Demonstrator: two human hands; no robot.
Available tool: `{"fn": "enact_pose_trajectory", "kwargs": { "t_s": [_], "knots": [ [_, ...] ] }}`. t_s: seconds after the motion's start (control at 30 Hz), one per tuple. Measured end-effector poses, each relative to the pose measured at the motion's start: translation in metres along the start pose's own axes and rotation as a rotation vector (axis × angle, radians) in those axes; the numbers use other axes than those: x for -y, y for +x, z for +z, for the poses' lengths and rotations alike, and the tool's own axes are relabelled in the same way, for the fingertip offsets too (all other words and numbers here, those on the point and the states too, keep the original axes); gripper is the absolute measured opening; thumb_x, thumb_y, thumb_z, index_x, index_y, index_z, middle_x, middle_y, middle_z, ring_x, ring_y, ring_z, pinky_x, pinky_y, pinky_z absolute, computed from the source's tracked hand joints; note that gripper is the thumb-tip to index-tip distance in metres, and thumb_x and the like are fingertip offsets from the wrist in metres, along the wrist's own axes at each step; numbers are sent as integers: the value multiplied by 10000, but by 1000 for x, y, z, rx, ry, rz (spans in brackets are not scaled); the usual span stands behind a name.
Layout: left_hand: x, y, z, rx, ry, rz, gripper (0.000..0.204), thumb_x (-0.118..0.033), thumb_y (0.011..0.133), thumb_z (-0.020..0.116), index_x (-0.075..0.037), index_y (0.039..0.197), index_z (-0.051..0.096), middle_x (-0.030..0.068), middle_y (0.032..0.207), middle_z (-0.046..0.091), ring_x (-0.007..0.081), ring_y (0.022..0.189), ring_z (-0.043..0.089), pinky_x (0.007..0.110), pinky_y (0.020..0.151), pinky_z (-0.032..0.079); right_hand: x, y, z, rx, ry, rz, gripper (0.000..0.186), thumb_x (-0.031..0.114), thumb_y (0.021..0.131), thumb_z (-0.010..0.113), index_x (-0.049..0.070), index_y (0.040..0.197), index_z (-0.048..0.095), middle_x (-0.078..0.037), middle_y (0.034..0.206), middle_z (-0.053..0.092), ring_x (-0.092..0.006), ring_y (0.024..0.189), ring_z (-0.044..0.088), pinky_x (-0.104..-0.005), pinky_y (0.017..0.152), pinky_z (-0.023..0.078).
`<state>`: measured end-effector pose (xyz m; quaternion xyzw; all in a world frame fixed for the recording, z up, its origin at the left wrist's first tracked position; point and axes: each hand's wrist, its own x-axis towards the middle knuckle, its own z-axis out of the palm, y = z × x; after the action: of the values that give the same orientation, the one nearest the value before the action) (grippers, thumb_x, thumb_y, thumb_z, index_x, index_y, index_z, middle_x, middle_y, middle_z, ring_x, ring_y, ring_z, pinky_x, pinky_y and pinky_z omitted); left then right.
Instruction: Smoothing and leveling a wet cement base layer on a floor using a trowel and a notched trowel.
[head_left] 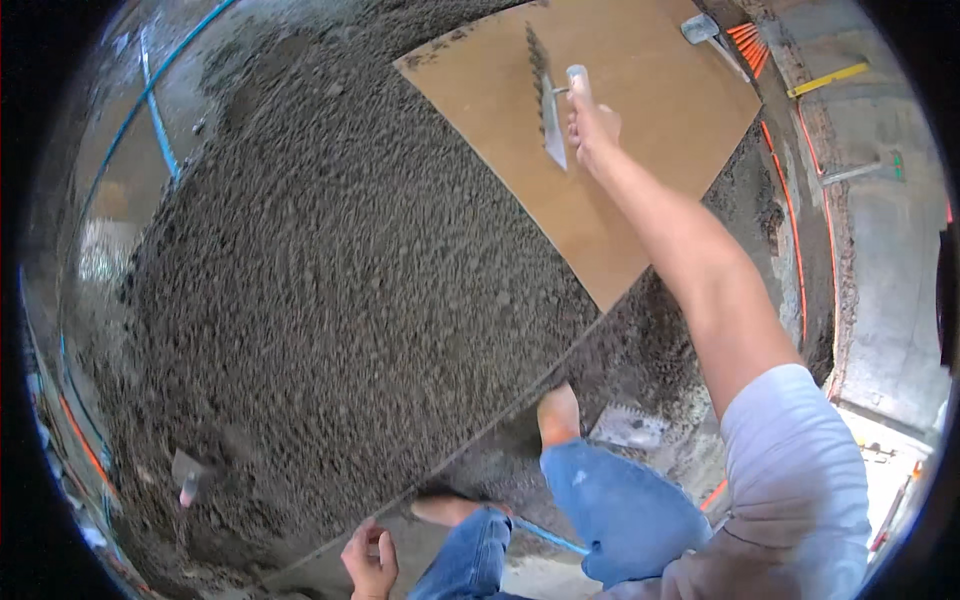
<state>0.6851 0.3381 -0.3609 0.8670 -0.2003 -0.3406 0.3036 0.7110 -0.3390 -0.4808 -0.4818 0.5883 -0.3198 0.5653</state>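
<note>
My right hand (590,125) grips the handle of a steel trowel (553,130) over a large tan slab (660,80) at the top. Dark grey mortar clings along the trowel, and some speckles the slab's upper left corner. The slab lies beside a broad bed of coarse, damp grey mortar (330,280). My left hand (370,565) is low at the centre-left, fingers loosely curled and apart beside the bed's straight edge, with nothing visible in them; whether it touches that edge I cannot tell.
My bare feet (558,410) stand along the bed's edge, near a notched trowel (625,428). A small trowel (188,480) lies lower left. A mallet (700,30), orange wedges (748,45) and a yellow level (827,78) lie upper right. Blue pipes (160,125) and orange pipes (790,220) run along the sides.
</note>
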Motion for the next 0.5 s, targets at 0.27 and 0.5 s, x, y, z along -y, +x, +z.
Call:
{"fn": "enact_pose_trajectory", "kwargs": {
  "t_s": [0.27, 0.5],
  "knots": [
    [54, 75, -14, -215, 381, 44, 300, -114, 890, 624, -17, 1173, 602, 105, 731, 646, 136, 570, 579, 255, 523, 456, 13, 143, 0, -73, 281, 0, 229, 237, 841, 685, 97, 851, 504, 9, 641, 479, -64, 467, 409, -205, 373, 303],
    [83, -2, -9, -392, 16, -398, 318, -143, 932, 580, 16, 1207, 563, 85, 836, 671, 98, 608, 582, 250, 521, 466, 28, 180, 29, 84, 124, 68, 273, 285, 829, 701, 68, 888, 546, 2, 634, 503, -74, 471, 422, -222, 372, 307]
  ]
}}
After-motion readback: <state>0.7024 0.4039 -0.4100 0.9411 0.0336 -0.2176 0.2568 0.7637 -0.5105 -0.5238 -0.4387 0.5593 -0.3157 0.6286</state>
